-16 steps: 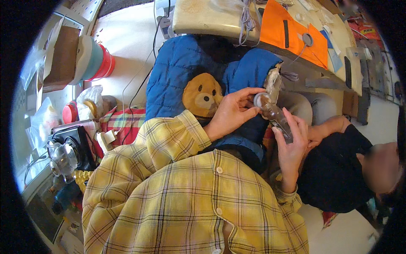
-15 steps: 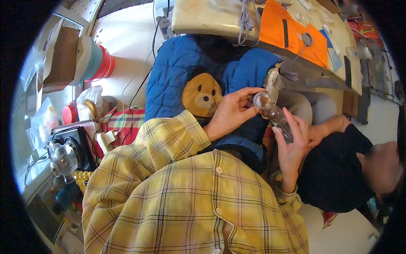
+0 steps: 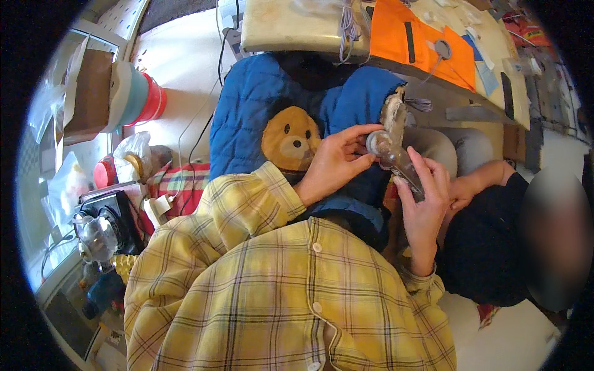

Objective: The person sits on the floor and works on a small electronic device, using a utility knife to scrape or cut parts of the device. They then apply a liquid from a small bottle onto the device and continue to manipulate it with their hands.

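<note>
In front of me, over my lap, is a small brown bottle-like thing (image 3: 405, 166) with a round pale cap-like end (image 3: 376, 143). My left hand (image 3: 339, 159) is closed in a pinch, thumb and fingertips at that round end. My right hand (image 3: 428, 191) grips the darker lower body between thumb and fingers. Its exact kind is not plain. Under both hands spreads a blue quilted cloth (image 3: 241, 117) with a brown bear's face (image 3: 291, 139) on it. A ragged, pale silvery piece (image 3: 395, 111) shows just beyond the bottle-like thing, by the cloth's right edge.
Ahead stands a cream table (image 3: 291, 28) holding an orange folder-like piece (image 3: 396, 40) and a coiled grey cable (image 3: 348, 31). Another person's hand (image 3: 461, 190) is close to my right wrist. Buckets (image 3: 151, 99) and a cardboard box (image 3: 90, 86) stand left, above a black device (image 3: 124, 213).
The whole view has shifted slightly. The bottle-like thing is tilted a little differently, and my right fingers have shifted on it. Both hands remain at it.
</note>
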Available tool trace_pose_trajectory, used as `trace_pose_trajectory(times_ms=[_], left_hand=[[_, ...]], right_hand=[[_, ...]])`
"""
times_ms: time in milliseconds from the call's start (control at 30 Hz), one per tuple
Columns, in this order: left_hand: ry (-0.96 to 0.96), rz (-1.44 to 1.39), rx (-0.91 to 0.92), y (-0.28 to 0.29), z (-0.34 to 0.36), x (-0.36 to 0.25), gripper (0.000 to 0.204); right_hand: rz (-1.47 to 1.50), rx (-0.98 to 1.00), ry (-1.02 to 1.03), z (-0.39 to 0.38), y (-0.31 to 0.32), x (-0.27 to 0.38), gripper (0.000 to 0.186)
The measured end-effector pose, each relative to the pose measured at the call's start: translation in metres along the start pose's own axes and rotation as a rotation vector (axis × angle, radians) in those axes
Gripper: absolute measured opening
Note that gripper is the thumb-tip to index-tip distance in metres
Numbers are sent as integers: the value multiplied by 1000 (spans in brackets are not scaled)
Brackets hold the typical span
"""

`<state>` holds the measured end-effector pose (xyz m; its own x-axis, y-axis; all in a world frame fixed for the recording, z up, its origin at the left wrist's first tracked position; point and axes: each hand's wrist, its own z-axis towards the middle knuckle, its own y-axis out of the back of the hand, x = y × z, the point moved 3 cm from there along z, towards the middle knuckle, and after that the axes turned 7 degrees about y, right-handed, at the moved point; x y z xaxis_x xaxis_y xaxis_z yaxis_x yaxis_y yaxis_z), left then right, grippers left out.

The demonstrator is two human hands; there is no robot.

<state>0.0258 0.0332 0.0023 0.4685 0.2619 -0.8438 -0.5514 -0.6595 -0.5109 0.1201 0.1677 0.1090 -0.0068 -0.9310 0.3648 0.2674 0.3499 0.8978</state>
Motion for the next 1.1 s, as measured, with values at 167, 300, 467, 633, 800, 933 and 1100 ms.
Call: trace_pose_trajectory(times_ms=[167,300,467,633,800,933,1100], left_hand=[[-9,13,0,0,0,3,51],[-19,75,-28,2,1,4,52],[13,35,-21,1,-1,3,52],[33,-10,-24,2,2,2,51],[45,24,-30,5,2,-4,51],[4,6,-57,8,1,-14,49],[6,52,-8,20,9,-46,49]], right_hand=[[-54,24,25,1,0,3,60],[-45,11,23,4,1,7,59],[3,5,-17,1,2,2,57],[419,-118,-233,-18,-15,-19,55],[601,-186,-287,-14,-13,-23,56],[801,-252,-316,-17,-17,-27,57],[917,-330,-222,-17,-17,-25,58]])
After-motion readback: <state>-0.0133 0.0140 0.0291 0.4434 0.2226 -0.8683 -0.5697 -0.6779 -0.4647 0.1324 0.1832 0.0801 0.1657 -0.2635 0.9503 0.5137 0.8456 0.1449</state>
